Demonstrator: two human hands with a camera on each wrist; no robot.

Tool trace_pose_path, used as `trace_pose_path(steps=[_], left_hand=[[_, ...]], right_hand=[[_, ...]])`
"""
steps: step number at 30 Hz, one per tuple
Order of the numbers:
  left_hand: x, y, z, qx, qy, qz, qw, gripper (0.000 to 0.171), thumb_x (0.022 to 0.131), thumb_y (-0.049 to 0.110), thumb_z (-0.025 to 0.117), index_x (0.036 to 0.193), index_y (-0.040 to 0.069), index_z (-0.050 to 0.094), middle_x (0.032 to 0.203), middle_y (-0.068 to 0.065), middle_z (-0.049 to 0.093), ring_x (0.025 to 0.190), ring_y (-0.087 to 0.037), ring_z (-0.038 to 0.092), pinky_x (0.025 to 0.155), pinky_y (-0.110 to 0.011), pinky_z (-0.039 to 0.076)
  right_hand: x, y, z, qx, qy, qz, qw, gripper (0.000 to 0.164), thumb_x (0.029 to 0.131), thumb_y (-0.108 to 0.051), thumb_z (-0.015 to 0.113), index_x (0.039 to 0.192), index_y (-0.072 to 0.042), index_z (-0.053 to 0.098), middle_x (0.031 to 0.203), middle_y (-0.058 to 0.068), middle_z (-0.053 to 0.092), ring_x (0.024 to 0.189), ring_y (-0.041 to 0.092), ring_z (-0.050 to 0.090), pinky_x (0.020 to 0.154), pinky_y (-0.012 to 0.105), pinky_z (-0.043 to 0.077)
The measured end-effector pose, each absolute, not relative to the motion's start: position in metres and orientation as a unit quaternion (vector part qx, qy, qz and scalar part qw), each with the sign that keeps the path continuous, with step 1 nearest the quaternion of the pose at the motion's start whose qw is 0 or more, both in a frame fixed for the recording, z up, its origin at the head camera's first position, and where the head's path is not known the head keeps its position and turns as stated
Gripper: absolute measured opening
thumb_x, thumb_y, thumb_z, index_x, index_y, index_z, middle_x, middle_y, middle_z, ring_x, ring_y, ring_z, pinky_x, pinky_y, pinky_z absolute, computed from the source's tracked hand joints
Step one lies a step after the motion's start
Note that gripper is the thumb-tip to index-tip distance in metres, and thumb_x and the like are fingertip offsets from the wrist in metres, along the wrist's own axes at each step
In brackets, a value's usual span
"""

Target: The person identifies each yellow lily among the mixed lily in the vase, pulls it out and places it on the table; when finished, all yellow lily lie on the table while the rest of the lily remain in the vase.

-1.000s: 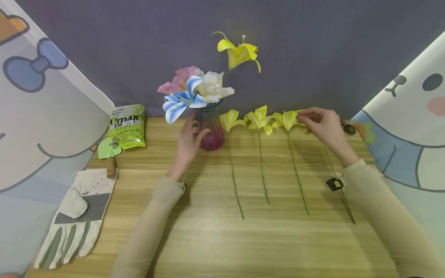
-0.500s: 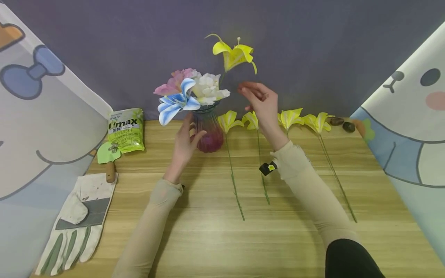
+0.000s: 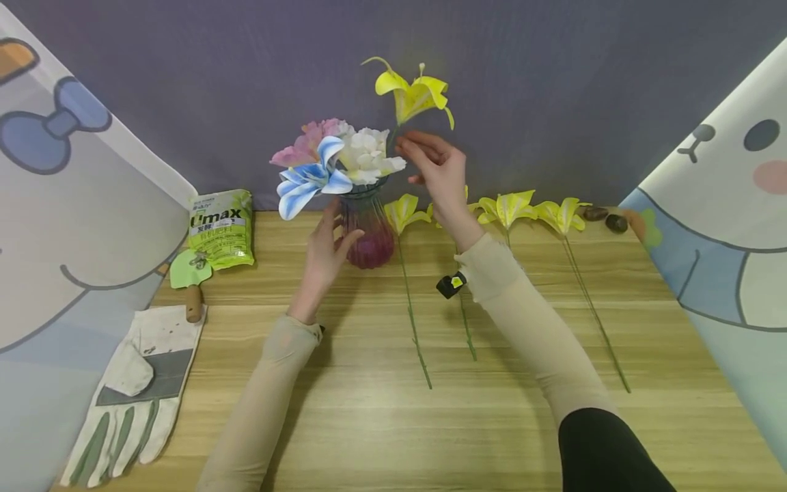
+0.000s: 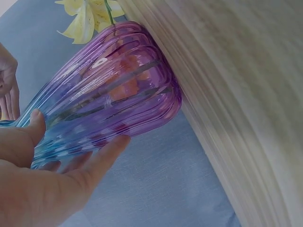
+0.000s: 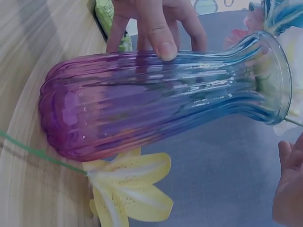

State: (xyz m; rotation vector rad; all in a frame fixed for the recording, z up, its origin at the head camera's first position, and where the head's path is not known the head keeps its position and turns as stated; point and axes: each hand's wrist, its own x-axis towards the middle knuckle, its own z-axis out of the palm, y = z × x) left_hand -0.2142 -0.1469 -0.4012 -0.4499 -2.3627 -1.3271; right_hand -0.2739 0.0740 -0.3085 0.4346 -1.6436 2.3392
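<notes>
A ribbed glass vase (image 3: 370, 239), blue at the top and magenta below, stands near the back of the table. My left hand (image 3: 324, 253) holds its left side, thumb and fingers around the glass in the left wrist view (image 4: 61, 175). In the vase are a pink flower (image 3: 313, 142), a white flower (image 3: 369, 154), a blue-and-white lily (image 3: 312, 179) and a taller yellow lily (image 3: 415, 94). My right hand (image 3: 439, 171) pinches at the yellow lily's stem, just below its bloom. The stems' lower ends show through the glass.
Several yellow lilies, among them one by the vase (image 3: 404, 214) and one farther right (image 3: 562, 216), lie on the table. Two dark stones (image 3: 616, 223) sit back right. At left are a fertilizer bag (image 3: 221, 232), a green trowel (image 3: 192, 270) and a work glove (image 3: 138, 393).
My right hand has left the yellow lily lying at right and moved left to the stem of the yellow lily in the vase. The left hand has stayed on the vase.
</notes>
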Motion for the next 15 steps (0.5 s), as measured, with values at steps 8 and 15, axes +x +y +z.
trace_pose_path(steps=[8, 15], left_hand=[[-0.214, -0.147, -0.401, -0.158, -0.845, -0.475, 0.189, 0.074, 0.101, 0.010, 0.077, 0.161, -0.004, 0.037, 0.146, -0.032, 0.057, 0.127, -0.051, 0.062, 0.091, -0.058, 0.061], [-0.214, -0.146, -0.401, -0.156, -0.845, -0.476, 0.187, 0.072, 0.101, 0.011, 0.076, 0.161, -0.005, 0.037, 0.145, -0.032, 0.058, 0.126, -0.051, 0.062, 0.091, -0.058, 0.061]], right_hand=[[-0.277, 0.064, -0.307, 0.151, -0.574, 0.793, 0.140, 0.020, 0.102, -0.004, 0.074, 0.119, 0.005, 0.078, 0.100, 0.009, 0.082, 0.092, 0.019, 0.077, 0.054, 0.023, 0.057], [-0.279, 0.058, -0.305, 0.133, -0.577, 0.793, 0.143, 0.019, 0.100, -0.003, 0.077, 0.115, 0.006, 0.080, 0.099, 0.006, 0.082, 0.081, 0.016, 0.074, 0.051, 0.024, 0.057]])
